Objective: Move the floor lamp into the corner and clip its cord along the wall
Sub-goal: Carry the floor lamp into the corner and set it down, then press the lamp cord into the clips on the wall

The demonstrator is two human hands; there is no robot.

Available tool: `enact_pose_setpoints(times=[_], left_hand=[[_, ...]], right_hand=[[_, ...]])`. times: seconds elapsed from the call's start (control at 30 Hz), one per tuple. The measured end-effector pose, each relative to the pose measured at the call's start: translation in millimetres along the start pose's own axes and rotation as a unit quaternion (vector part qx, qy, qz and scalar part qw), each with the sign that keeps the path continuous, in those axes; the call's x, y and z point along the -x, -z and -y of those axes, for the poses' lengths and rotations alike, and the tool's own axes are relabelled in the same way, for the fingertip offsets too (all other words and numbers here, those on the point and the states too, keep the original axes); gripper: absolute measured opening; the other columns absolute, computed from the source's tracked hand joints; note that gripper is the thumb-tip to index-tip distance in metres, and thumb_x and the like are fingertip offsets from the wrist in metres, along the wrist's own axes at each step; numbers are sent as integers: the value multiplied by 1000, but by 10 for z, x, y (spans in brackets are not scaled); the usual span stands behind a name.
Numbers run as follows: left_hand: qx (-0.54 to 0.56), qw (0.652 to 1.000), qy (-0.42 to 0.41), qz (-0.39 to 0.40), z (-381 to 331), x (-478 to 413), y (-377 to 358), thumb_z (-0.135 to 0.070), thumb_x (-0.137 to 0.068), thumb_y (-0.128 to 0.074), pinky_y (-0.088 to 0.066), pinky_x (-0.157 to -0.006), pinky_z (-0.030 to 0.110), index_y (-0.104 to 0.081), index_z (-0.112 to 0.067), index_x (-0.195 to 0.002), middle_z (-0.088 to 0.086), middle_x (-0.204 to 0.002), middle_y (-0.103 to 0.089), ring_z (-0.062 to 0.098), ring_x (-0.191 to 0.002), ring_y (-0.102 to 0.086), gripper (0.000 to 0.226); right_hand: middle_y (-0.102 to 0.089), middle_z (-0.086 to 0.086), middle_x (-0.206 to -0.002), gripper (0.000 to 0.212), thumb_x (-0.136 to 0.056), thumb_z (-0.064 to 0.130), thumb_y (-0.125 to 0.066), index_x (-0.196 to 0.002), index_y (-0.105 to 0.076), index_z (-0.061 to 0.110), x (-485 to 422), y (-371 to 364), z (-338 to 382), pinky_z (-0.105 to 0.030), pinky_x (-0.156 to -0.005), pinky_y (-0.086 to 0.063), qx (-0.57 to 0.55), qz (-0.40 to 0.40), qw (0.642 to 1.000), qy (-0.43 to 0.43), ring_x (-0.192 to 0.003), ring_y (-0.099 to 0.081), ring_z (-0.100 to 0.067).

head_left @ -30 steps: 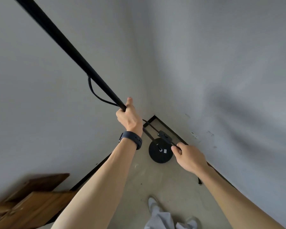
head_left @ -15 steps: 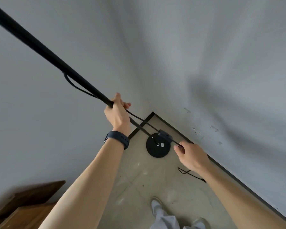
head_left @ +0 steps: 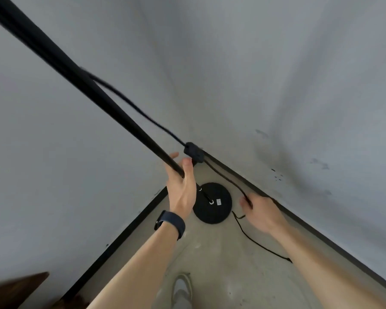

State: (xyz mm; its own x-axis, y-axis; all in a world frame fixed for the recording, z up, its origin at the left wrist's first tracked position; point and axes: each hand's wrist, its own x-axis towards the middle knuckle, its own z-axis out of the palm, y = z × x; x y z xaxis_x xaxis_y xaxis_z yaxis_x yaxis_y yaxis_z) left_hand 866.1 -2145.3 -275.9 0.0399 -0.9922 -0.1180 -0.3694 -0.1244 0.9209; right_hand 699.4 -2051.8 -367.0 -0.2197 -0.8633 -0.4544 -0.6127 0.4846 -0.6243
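Two grey walls (head_left: pixel 265 70) meet at one corner above a pale floor (head_left: pixel 212 259), each edged by a dark baseboard (head_left: pixel 120 237). One floor lamp stands in that corner: its single black pole (head_left: pixel 80 79) slants up to the upper left from one round black base (head_left: pixel 212 203) resting on the floor near both walls. One black cord (head_left: pixel 129 103) leaves the pole, carries one inline switch (head_left: pixel 194 152), runs down and trails across the floor. The left hand (head_left: pixel 181 188) is loosely curled on the pole, thumb up and fingers partly extended, with one dark watch (head_left: pixel 171 224) on the wrist. The right hand (head_left: pixel 262 211) pinches the cord near the right baseboard. One wooden piece (head_left: pixel 13 288) shows at the lower left, and one shoe (head_left: pixel 183 286) below.
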Motion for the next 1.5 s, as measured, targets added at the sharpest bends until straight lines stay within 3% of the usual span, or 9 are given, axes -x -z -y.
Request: enact_pose_setpoints(times=[0.2, 0.5, 0.67, 0.83, 1.0, 1.1, 1.33, 1.4, 1.5], left_hand=[[-122, 986, -19, 111, 1347, -401, -142, -33, -104, -46, -49, -101, 40, -40, -27, -137, 4, -129, -64, 22, -121, -61, 34], [-226, 934, -217, 171, 2448, -941, -240, -30, -99, -59, -56, -90, 28, -51, -20, -140, 3, -115, -73, 12, -103, -70, 43], [-202, 923, -287, 160, 2696, -1193, -389, -22, -98, -59, -54, -73, 21, -53, -17, -124, -1, -100, -74, 7, -79, -69, 27], [-152, 928, -299, 160, 2629, -1504, -629, -11, -97, -58, -59, -83, 39, -52, -18, -113, -14, -94, -70, 13, -93, -71, 18], [-174, 923, -288, 187, 2421, -1680, -778, -12, -98, -53, -56, -85, 46, -49, -13, -122, -2, -101, -71, 25, -95, -69, 24], [-163, 928, -280, 182, 2364, -1736, -827, -15, -99, -55, -56, -82, 47, -51, -16, -114, 5, -102, -73, 27, -93, -69, 16], [-161, 939, -257, 159, 2278, -1637, -856, -18, -100, -55, -53, -77, 39, -48, -17, -110, 2, -102, -71, 28, -91, -69, 13], [-228, 937, -222, 143, 2216, -1563, -852, -28, -101, -53, -53, -74, 41, -44, -12, -123, 10, -108, -71, 36, -96, -69, 29], [-433, 877, -173, 117, 2098, -1451, -754, -56, -96, -47, -50, -66, 36, -43, -12, -131, 11, -112, -70, 34, -96, -69, 56]], right_hand=[[-73, -11, -85, 31, -103, 39, -43, -98, -64, 17, -741, -1037, -385, -44, -76, -58, -38, 27, 999, -24, -80, -70, -27], [-72, 2, -116, 43, -102, 35, -47, -144, -46, 27, -1772, -2093, -534, -27, -79, -52, -70, 23, 995, 60, -98, -69, -10], [-72, 8, -85, 21, -95, 38, -61, -113, -64, 30, -2219, -2467, -631, -36, -76, -60, -77, -24, 991, 105, -76, -69, -4], [-71, 6, -85, 20, -98, 36, -57, -113, -62, 26, -2491, -2412, -540, -38, -73, -60, -55, -91, 990, 94, -75, -69, -10], [-74, -5, -86, 28, -93, 39, -60, -105, -69, 16, -2695, -2020, -506, -45, -74, -61, -9, -63, 996, 57, -73, -71, -20], [-75, -5, -97, 26, -93, 32, -64, -115, -70, 19, -2645, -1710, -501, -38, -73, -61, -24, -63, 996, 52, -73, -70, -19], [-75, 3, -80, 29, -88, 42, -71, -105, -61, 21, -2052, -1196, -552, -27, -64, -56, -96, -104, 987, 73, -56, -70, -10], [-74, 3, -70, 23, -90, 48, -66, -93, -63, 26, -1799, -1086, -474, -29, -66, -54, -137, -136, 976, 105, -60, -69, -9], [-60, 6, -56, 34, -101, 45, -47, -82, -66, 25, -1505, -894, -388, -32, -63, -48, -168, -207, 954, 141, -53, -58, -12]])
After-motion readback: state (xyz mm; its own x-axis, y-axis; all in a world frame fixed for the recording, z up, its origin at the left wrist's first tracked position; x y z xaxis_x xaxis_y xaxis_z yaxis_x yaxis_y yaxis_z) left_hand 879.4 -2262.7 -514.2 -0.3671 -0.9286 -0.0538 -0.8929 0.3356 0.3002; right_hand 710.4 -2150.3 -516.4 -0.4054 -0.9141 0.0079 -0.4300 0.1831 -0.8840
